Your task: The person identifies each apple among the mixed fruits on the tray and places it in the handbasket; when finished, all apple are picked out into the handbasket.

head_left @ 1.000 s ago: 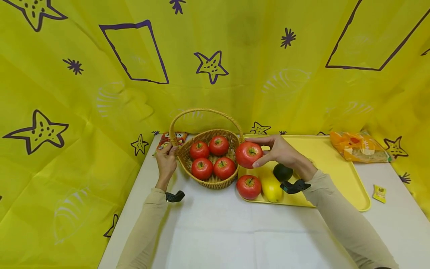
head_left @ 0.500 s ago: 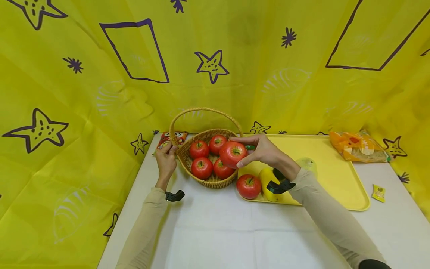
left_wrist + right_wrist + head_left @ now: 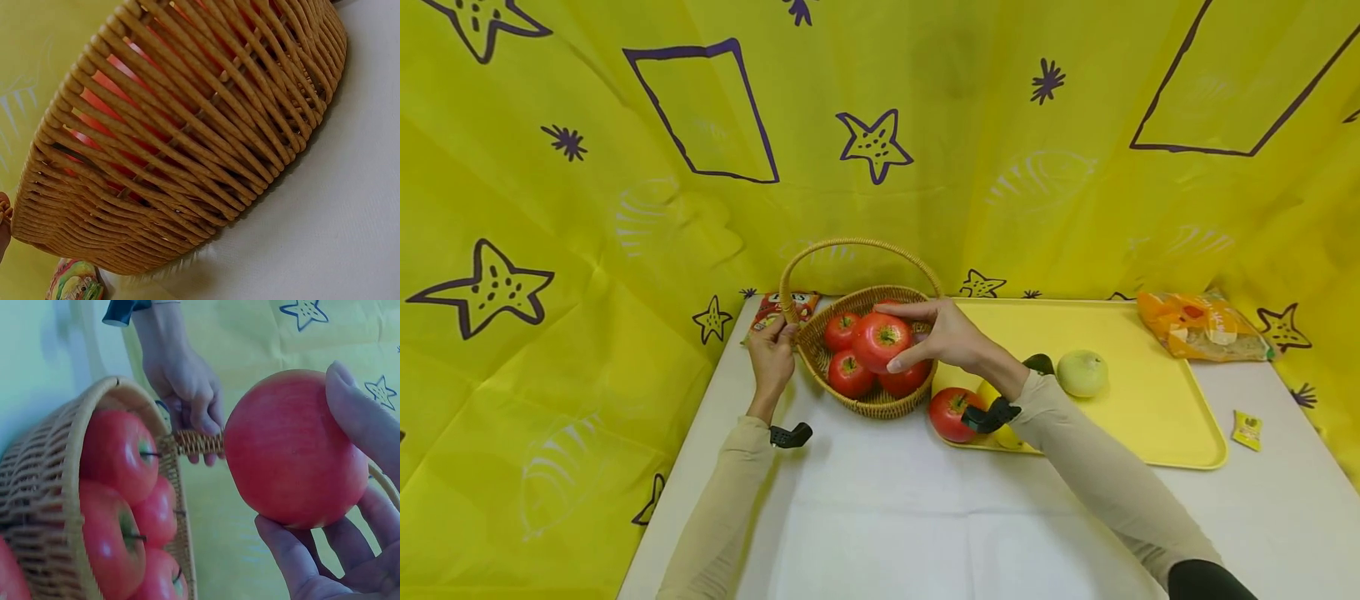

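My right hand (image 3: 958, 337) holds a red apple (image 3: 882, 340) between thumb and fingers, above the wicker basket (image 3: 880, 410). In the right wrist view this apple (image 3: 294, 450) is apart from the several red apples (image 3: 119, 453) lying in the basket. The held apple partly hides those below it in the head view. My left hand (image 3: 771, 362) grips the left foot of the basket's arched handle (image 3: 857, 242), thumb and fingers around the weave. The left wrist view shows the woven basket wall (image 3: 175, 137) with red behind its gaps.
A yellow tray (image 3: 1150, 417) lies to the right, bearing a red apple (image 3: 951, 412), a partly hidden yellow fruit (image 3: 1009, 437) and a pale green fruit (image 3: 1082, 372). An orange bag (image 3: 1206, 327) overlaps its back corner. A small yellow packet (image 3: 1247, 431) and a red snack packet (image 3: 767, 310) lie on the table.
My right hand has carried the apple leftward, from the basket's right rim to over its middle. The pale green fruit has come into view behind the forearm. My left hand stays put.
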`<action>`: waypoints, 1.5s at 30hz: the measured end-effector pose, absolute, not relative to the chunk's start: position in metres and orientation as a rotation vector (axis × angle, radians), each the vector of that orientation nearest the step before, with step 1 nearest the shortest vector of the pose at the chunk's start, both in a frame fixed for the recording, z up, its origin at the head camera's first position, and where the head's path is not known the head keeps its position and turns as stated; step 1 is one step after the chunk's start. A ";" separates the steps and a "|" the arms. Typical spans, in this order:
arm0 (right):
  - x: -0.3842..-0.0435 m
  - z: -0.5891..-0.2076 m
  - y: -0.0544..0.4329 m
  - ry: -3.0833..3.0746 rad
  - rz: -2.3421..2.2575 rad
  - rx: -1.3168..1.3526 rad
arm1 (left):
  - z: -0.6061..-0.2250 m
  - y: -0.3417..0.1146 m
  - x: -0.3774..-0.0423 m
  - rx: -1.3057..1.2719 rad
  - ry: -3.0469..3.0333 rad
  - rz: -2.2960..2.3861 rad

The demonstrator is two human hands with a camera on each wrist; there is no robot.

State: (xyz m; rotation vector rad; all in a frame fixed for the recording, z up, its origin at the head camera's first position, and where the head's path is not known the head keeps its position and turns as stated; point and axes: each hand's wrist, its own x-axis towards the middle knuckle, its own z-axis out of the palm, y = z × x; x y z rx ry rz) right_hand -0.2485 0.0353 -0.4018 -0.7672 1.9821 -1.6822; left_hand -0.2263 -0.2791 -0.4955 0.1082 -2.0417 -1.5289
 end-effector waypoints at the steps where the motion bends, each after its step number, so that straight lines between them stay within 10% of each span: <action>1: -0.249 -0.402 0.031 1.981 -1.675 -0.770 | -0.495 -0.279 -0.227 0.107 -2.045 -1.532; 45: -0.287 -0.426 -0.076 2.206 -1.387 -0.739 | -0.497 -0.288 -0.226 0.116 -2.090 -1.531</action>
